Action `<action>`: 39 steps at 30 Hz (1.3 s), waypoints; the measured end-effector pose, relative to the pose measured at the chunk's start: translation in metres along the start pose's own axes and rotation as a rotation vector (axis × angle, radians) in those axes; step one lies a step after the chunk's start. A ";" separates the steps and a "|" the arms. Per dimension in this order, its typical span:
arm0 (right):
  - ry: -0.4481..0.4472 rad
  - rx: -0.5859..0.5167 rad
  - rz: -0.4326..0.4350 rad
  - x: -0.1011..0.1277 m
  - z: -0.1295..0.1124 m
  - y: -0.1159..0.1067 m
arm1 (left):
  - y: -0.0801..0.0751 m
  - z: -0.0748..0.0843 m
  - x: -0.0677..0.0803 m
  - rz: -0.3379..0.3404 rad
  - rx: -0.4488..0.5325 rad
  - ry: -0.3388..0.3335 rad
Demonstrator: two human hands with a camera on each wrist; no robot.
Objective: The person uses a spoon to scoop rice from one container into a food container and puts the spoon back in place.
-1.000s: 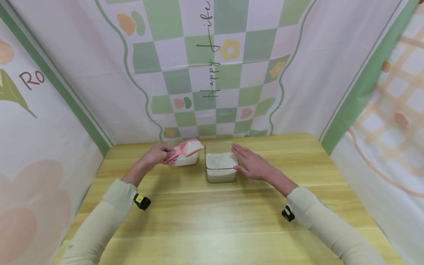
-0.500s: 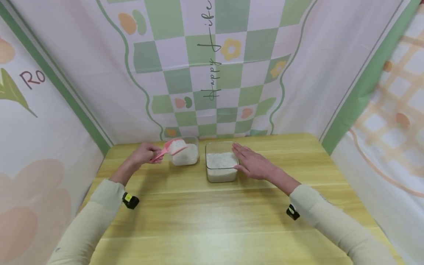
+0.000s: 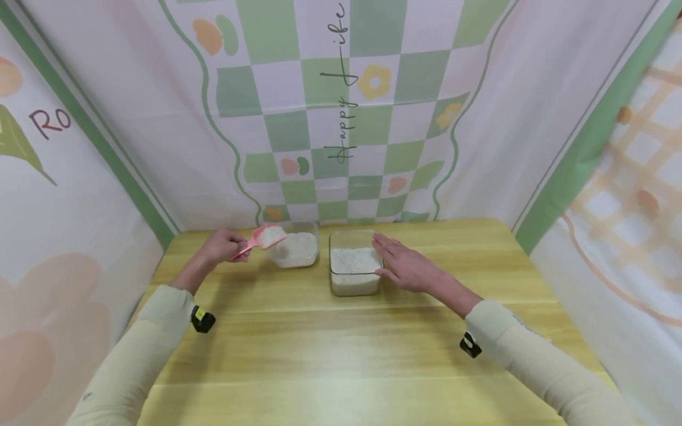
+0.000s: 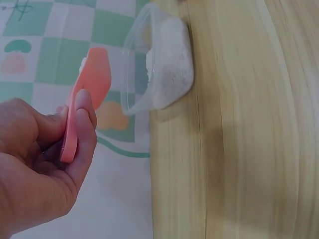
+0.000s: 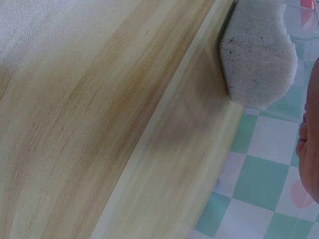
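Note:
My left hand [image 3: 221,246] pinches the handle of a pink scoop [image 4: 94,79] between thumb and fingers. White, rice-like grains [image 3: 270,235] heap in its bowl. The scoop is raised at the left side of a clear plastic container [image 4: 141,74], its tip overlapping the rim in the head view. That container holds more of the same grains. To its right stands a clear glass container [image 3: 356,273] with a dark rim, more than half full of grains. My right hand [image 3: 409,267] lies with straight fingers along the right side of its rim.
Both containers stand near the back of a wooden table [image 3: 319,355]. Behind it hangs a green-and-white checked cloth [image 3: 367,124], with printed cloths at both sides.
My left hand has moved left with the loaded scoop, from over the plastic container to its left side, uncovering more of that container. The right hand has stayed at the glass rim.

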State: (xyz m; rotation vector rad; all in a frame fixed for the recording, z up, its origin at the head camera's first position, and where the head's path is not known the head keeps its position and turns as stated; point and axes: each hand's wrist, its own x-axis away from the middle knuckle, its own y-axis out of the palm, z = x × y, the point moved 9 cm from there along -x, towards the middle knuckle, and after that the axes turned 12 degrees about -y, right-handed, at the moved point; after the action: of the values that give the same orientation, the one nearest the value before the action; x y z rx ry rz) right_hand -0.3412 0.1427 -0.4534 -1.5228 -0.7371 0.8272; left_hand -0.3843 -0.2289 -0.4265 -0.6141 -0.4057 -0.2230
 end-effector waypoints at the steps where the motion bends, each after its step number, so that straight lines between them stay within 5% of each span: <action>1: 0.001 -0.004 0.004 0.000 0.000 0.000 | -0.001 0.000 0.000 0.006 -0.009 -0.001; 20: -0.017 0.005 0.058 0.001 0.000 0.001 | -0.006 0.000 -0.008 0.112 -0.225 -0.017; 39: -0.008 -0.013 0.055 0.002 0.000 0.001 | -0.002 0.017 -0.010 0.219 -0.428 0.007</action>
State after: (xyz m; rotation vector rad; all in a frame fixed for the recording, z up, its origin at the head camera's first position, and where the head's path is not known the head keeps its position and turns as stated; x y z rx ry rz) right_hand -0.3406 0.1441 -0.4543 -1.5580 -0.7104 0.8719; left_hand -0.3992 -0.2196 -0.4168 -1.0716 -0.2815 -0.1014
